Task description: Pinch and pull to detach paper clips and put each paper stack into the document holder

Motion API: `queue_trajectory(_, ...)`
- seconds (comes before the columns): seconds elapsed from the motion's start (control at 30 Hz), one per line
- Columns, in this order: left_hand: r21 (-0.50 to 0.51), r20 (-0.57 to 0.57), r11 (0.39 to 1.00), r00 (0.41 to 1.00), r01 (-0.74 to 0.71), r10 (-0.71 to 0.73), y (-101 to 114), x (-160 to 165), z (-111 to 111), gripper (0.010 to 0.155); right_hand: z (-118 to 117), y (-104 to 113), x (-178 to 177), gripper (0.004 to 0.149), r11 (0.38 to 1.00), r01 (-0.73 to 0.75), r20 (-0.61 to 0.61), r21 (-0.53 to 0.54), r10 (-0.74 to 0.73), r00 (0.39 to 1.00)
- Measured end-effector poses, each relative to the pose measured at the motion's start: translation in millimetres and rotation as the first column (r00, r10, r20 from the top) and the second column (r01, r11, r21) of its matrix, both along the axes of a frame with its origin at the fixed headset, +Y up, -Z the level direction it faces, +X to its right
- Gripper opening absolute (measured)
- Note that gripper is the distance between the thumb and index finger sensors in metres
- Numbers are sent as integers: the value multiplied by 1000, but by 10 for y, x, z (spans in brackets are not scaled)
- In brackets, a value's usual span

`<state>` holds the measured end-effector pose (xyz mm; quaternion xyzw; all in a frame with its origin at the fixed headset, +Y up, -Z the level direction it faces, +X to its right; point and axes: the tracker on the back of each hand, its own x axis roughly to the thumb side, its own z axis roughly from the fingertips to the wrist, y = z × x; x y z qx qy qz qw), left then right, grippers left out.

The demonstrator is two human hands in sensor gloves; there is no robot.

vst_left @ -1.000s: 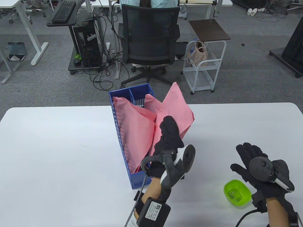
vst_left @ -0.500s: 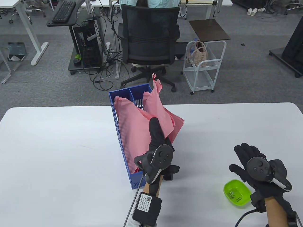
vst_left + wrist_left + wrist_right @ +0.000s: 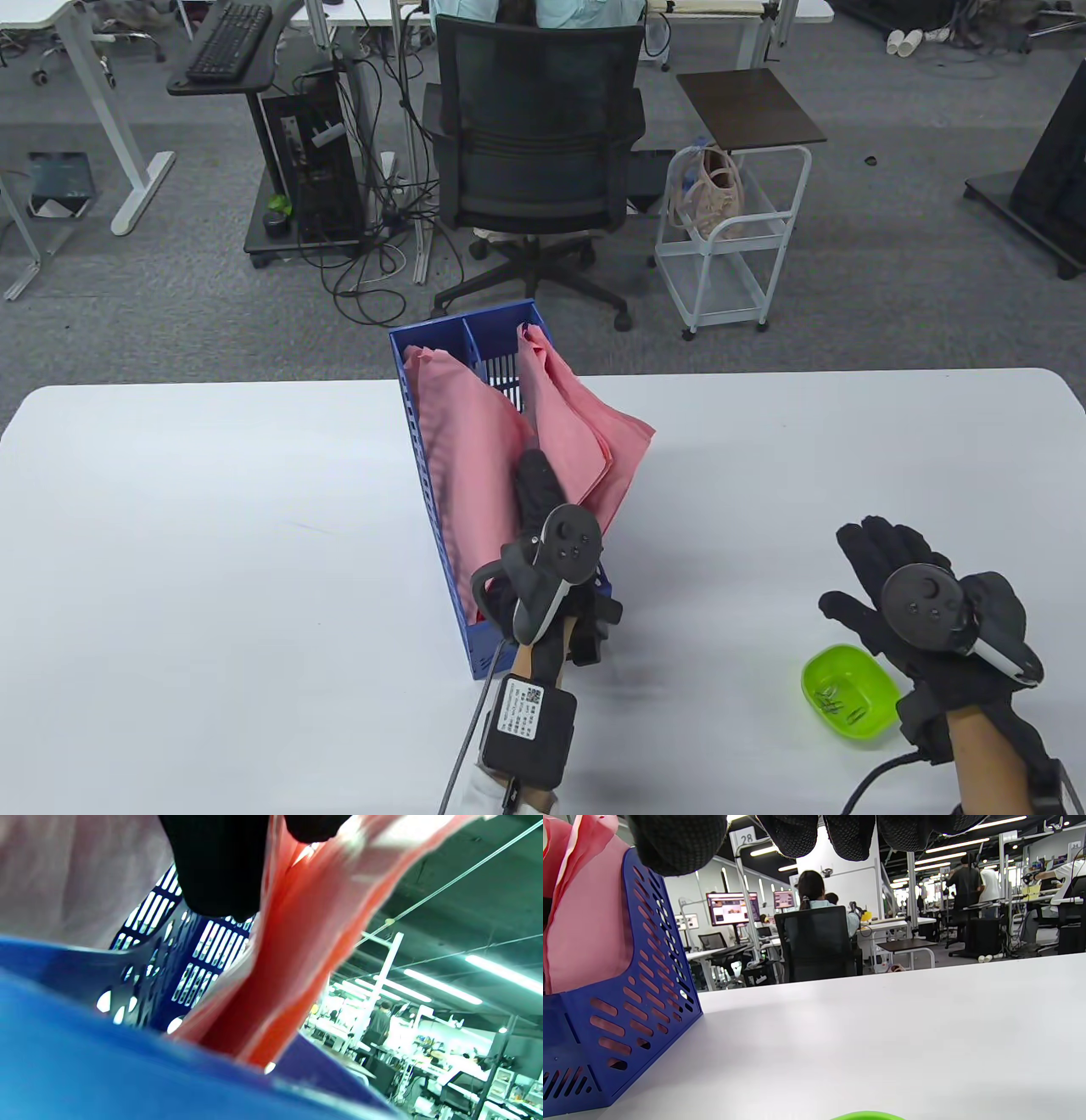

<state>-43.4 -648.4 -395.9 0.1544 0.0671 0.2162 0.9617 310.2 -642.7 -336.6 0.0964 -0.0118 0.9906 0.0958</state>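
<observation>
The blue document holder [image 3: 422, 475] stands mid-table, open top toward me. One pink paper stack [image 3: 462, 441] fills its left compartment. A second pink stack [image 3: 585, 433] sits in the right compartment and leans out over the right wall. My left hand [image 3: 534, 488] reaches into that compartment and pinches this stack. In the left wrist view its black fingers [image 3: 216, 866] clamp the pink sheets [image 3: 297, 955] above the holder's slotted wall [image 3: 85, 1069]. My right hand [image 3: 882, 560] hovers over the table at the right, fingers spread, holding nothing. Its fingertips [image 3: 797, 832] hang in at the top.
A green bowl [image 3: 827, 664] with several loose clips sits by my right wrist; its rim [image 3: 867, 1115] shows at the right wrist view's bottom edge. Beyond the white table's [image 3: 212, 552] far edge stand an office chair [image 3: 534, 136] and a small white cart [image 3: 730, 246].
My left hand has swung left and down, lowering the pink stack from above the holder into its right compartment. The right hand has barely moved.
</observation>
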Motion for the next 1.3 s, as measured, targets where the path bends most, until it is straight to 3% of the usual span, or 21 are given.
queue_trajectory(0.17,35,116,998,992,50,-54,74,42,100,82,-8,-8,4,78,1000,4,7,-5,-4,1000)
queue_trajectory(0.3,-61,292,997,956,43,-23,166,77,191,92,-13,-27,-7,79,1000,-10,9,-13,10,1000)
queue_trajectory(0.63,-20,416,974,888,225,-196,500,22,583,86,-14,-43,-30,79,999,-33,7,-16,33,999)
queue_trajectory(0.8,9,401,941,861,339,-314,582,-147,807,84,-12,-58,-64,79,998,-59,3,-14,59,998)
queue_trajectory(0.97,11,312,889,843,458,-438,507,-439,968,86,-2,-64,-95,79,996,-84,4,-10,84,996)
queue_trajectory(1.17,10,214,794,774,608,-596,355,-791,998,89,57,-15,-158,79,992,-127,0,22,127,992)
queue_trajectory(1.3,16,176,766,752,643,-635,258,-1005,961,89,78,28,-193,79,987,-152,4,50,152,988)
